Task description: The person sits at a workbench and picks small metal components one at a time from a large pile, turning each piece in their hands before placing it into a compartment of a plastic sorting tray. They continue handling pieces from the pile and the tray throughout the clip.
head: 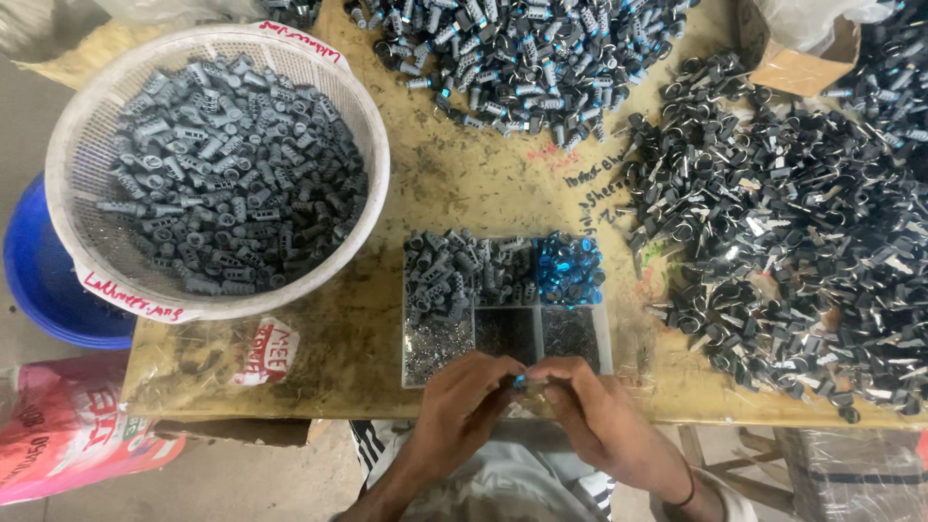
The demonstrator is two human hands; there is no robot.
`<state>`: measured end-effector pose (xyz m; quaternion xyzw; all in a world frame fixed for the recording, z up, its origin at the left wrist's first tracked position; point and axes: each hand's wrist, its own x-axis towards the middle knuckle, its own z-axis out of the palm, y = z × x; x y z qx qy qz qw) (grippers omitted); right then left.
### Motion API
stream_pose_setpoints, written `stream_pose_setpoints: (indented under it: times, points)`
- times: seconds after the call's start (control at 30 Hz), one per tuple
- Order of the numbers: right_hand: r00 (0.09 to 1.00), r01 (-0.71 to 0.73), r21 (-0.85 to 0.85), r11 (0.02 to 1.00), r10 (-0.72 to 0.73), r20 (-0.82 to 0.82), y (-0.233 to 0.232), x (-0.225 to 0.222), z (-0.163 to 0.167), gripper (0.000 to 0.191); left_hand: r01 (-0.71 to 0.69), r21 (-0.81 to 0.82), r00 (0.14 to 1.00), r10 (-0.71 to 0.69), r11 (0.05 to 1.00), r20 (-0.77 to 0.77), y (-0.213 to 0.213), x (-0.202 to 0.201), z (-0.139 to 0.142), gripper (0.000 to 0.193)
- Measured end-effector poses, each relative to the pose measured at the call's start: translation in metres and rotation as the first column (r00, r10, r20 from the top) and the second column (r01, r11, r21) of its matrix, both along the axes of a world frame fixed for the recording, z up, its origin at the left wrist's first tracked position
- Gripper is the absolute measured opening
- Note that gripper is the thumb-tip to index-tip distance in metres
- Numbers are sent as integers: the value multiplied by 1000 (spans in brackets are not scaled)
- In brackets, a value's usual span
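My left hand (464, 401) and my right hand (585, 401) meet at the table's near edge, fingertips pinched together around a small part with a blue bit (520, 381) showing between them. Just beyond my hands lies a clear divided tray (604, 333). Its far compartments hold grey plastic cylinders (440, 271) and blue rings (568, 269). Its near compartments hold small dark metal bits (435, 343). What exactly each hand grips is mostly hidden by the fingers.
A white mesh basket (372, 145) full of grey cylinders sits at left over a blue tub (39, 280). A heap of assembled grey and blue pieces (522, 58) lies at the far centre. Black keys and rings (793, 232) cover the right side. A cardboard box (797, 68) stands far right.
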<state>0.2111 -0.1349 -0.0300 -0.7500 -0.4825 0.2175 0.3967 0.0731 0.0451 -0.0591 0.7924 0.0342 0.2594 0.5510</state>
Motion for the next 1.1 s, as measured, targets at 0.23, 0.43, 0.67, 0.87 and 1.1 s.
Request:
stream_pose_setpoints:
  times: [0.23,0.43,0.67,0.87,1.1]
  points:
    - [996,-85,-190,978,89,10,9,2,23,42,-11,85,999,7,996,47,3,-9,-9,28]
    - [990,-141,-237,961,142,-14,10,4,27,48,114,188,993,-106,975,-54,2,-8,-13,25]
    - [984,-157,-322,934,176,30,-4,-18,-10,55,292,-152,926,-319,944,-203,-2,-8,-14,22]
    - [947,307,-233,923,-273,169,-22,24,-67,55,49,-127,979,-73,991,-191,3,0,-18,38]
    - [622,511,86,855,-436,650,-38,71,-56,32,-105,494,843,340,863,-416,31,-19,-22,12]
